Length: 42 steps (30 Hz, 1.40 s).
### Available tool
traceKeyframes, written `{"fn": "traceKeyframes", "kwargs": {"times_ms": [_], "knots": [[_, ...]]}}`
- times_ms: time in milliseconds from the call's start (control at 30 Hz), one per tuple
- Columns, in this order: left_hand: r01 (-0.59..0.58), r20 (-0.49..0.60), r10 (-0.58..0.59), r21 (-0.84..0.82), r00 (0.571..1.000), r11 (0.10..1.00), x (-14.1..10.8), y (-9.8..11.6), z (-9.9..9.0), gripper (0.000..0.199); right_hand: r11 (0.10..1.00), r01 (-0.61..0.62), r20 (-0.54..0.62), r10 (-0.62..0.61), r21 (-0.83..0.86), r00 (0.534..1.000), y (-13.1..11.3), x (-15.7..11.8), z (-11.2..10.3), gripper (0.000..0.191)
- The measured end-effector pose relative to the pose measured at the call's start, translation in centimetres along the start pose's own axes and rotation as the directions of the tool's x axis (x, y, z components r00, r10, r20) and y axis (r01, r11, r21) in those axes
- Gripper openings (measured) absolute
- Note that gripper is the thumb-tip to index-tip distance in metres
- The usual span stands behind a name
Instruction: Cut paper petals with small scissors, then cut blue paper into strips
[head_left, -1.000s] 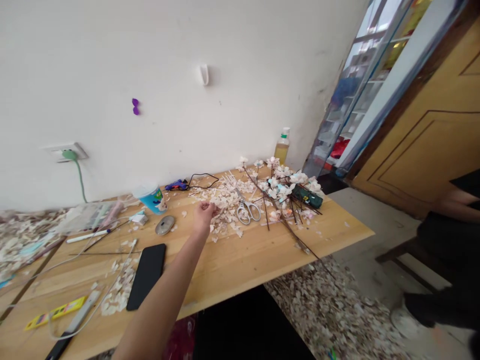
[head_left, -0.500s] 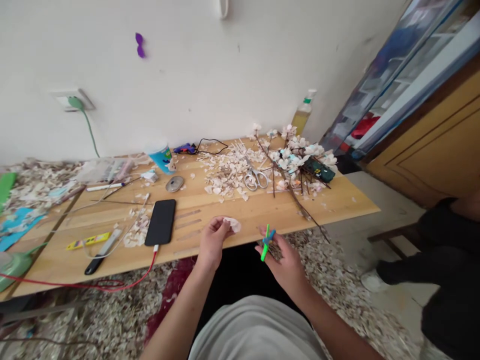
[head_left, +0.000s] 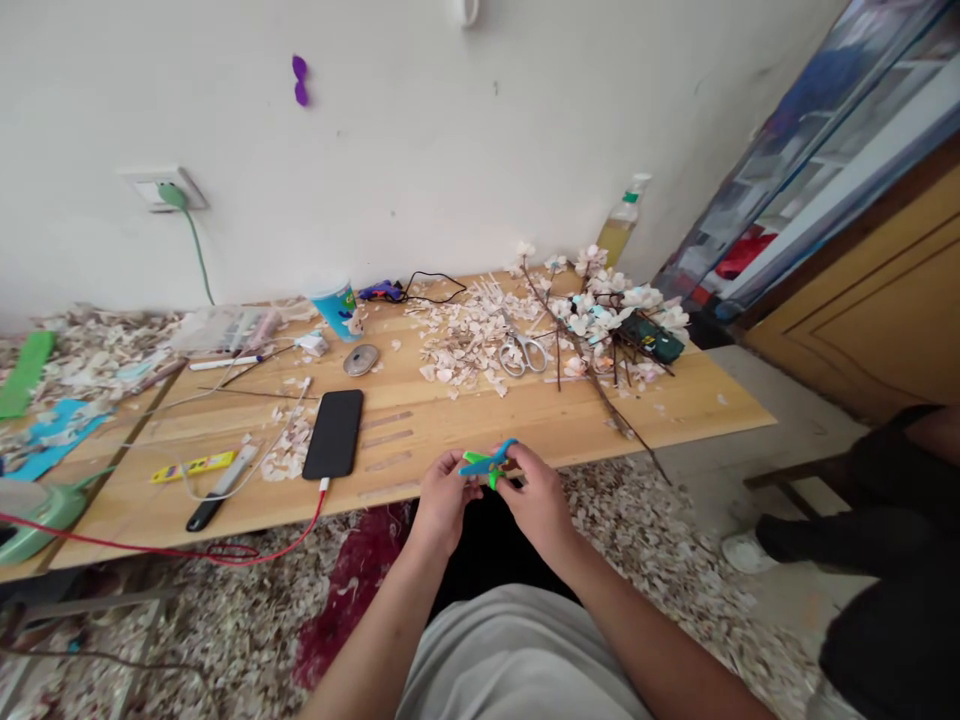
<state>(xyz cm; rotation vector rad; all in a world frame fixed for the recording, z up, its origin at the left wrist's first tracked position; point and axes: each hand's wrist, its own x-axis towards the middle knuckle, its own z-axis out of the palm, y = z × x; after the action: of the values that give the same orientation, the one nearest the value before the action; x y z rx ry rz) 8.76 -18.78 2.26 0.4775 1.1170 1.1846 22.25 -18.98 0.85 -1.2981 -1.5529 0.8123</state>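
Note:
Small blue-and-green scissors [head_left: 489,464] are in my right hand [head_left: 541,498], with fingers through the handles. Their blades are spread and point left at the fingertips of my left hand [head_left: 444,498]. My left hand is closed in a pinch; the thin pale petal-like piece it held a moment ago is mostly hidden behind the fingers and blades. Both hands are together over the table's front edge, above my lap. Beyond them on the table [head_left: 450,425] lie a heap of pale petal-like shavings [head_left: 469,345] and grey-handled scissors [head_left: 523,355].
Branches with white flowers [head_left: 600,310] lie at the right, near a bottle [head_left: 619,225]. Left are a black phone [head_left: 333,435] on a red cable, a utility knife [head_left: 222,488], a yellow tool [head_left: 193,467] and a blue cup [head_left: 337,308]. Someone in dark clothes [head_left: 892,590] is at far right.
My right hand has brought the blue-and-green scissors left to my left hand, and they have turned so the blades meet its fingertips. The view has shifted slightly left.

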Motion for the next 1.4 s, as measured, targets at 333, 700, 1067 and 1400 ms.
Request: {"fn": "traceKeyframes", "kwargs": {"times_ms": [333,700,1067,1400], "knots": [[-0.060,-0.004,0.060,0.036,0.998,0.998,0.6,-1.1,1.0,0.034,0.698,-0.381,-0.033,0.501,0.607,0.865,1.4,1.2,0.6,0.044],[-0.193,-0.120,0.181,-0.095,0.976,0.977,0.7,-1.7,0.7,0.036,0.812,-0.329,0.053,0.348,0.482,0.936,1.1,-1.7,1.2,0.037],[-0.110,-0.006,0.110,-0.006,0.994,0.994,-0.4,-0.5,-0.6,0.027,0.940,-0.338,0.415,0.329,-0.054,0.848,0.0,-3.0,-2.8,0.029],[-0.182,0.072,0.168,0.297,0.983,0.937,-0.3,0.0,-1.6,0.024,0.934,-0.131,0.453,0.280,-0.333,0.846,-0.5,-1.3,-4.8,0.020]]}}
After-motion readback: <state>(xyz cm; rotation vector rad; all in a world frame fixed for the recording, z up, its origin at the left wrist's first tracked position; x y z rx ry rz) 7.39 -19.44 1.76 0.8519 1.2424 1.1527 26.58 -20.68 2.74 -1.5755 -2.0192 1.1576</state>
